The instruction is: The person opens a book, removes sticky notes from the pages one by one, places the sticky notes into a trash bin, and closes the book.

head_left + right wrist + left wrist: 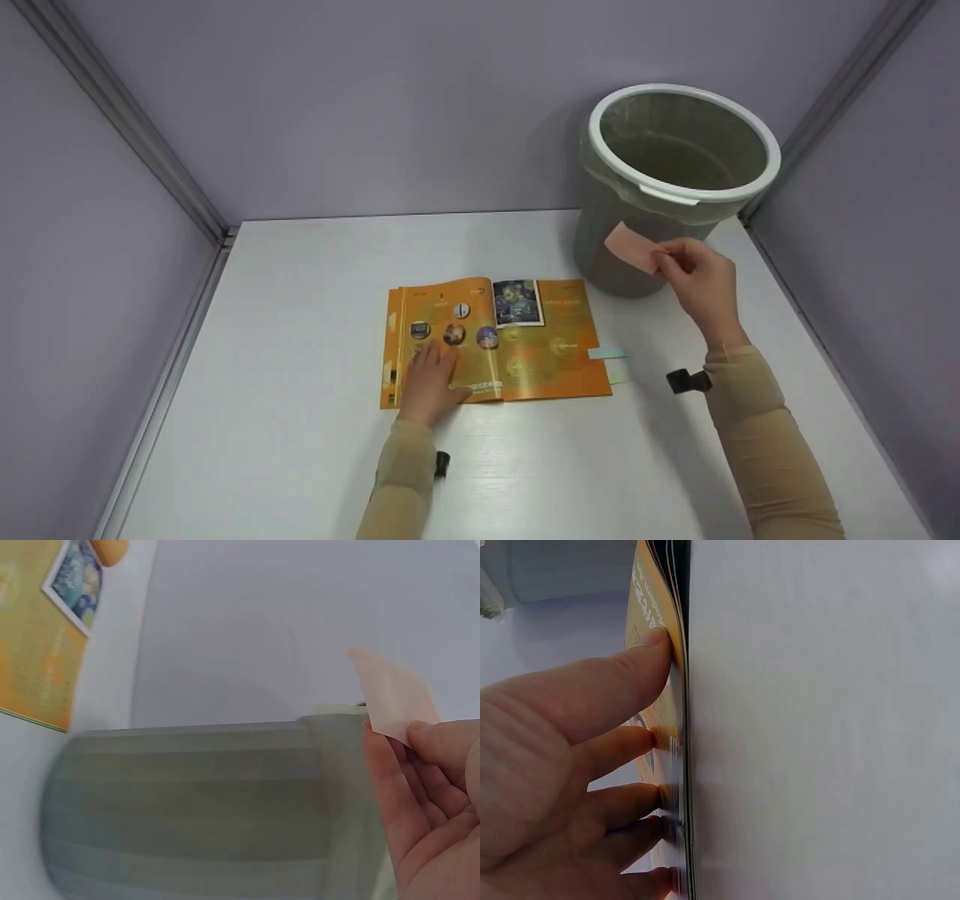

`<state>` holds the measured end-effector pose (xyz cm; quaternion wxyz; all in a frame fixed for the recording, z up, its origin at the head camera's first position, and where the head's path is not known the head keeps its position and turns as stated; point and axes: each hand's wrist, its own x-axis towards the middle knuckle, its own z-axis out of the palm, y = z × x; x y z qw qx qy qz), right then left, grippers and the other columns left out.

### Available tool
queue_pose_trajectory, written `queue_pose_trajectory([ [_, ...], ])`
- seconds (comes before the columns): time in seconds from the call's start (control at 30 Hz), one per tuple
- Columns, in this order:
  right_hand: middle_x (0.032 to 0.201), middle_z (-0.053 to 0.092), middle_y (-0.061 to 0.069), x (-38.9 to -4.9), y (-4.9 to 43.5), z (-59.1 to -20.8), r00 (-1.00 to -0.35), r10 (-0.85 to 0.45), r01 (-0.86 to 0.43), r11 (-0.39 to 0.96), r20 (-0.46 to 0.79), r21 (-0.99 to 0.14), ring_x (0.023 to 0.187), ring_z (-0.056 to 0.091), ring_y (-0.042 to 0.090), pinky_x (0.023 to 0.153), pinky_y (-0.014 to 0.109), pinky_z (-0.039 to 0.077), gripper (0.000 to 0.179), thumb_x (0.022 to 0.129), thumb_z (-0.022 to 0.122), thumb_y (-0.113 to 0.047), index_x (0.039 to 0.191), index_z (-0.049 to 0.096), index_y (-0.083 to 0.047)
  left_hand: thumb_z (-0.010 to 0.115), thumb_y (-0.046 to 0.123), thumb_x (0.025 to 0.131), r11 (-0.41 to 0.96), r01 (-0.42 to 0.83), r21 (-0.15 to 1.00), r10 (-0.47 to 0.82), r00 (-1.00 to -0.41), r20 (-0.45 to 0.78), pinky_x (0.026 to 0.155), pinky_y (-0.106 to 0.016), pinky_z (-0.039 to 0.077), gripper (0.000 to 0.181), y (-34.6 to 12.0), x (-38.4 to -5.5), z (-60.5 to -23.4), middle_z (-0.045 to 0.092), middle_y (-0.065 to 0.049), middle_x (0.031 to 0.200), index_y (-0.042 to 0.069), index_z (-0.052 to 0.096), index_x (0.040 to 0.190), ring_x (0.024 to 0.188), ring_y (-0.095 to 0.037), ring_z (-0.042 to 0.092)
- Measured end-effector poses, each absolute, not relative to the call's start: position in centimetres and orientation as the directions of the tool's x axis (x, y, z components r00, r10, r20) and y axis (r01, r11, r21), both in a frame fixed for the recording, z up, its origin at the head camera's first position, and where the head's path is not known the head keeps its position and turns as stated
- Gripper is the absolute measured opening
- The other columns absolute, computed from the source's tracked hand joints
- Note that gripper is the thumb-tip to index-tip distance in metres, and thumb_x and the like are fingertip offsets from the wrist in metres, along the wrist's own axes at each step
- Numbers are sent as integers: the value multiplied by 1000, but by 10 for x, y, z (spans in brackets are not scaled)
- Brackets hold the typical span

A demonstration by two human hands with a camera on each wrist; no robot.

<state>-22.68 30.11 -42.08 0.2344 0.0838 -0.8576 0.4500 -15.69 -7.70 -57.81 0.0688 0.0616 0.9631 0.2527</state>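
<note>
An open magazine (555,367) with orange pages lies on the table. My left hand (430,386) rests on its left page, fingers spread; in the left wrist view the thumb and fingertips (656,645) touch the page near the magazine's edge. Between thumb and index finger, my right hand (701,281) pinches a pink sticky note (631,247). The note is held up in front of the grey trash bin (626,262), below its white rim. In the right wrist view the pink note (394,694) stands out from the fingertips.
A pale blue tab (607,352) and a pale green tab (617,371) stick out from the magazine's right edge. The bin, lined with a clear bag, stands at the table's back right corner. Grey-lilac walls (390,112) enclose the white table (300,300) at the back and sides.
</note>
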Motion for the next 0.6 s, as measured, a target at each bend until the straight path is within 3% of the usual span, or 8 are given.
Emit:
queue_pose_trajectory([
  [0.6,88,71,18,-239,312,-338,-746,86,-476,624,661,-619,69,59,-3,65,10,47,8,90,69,0,92,74,6,78,34,85,866,81,493,156,-982,-112,116,-57,18,77,-76,-156,-578,28,-25,157,4,45,148,145,-43,21],
])
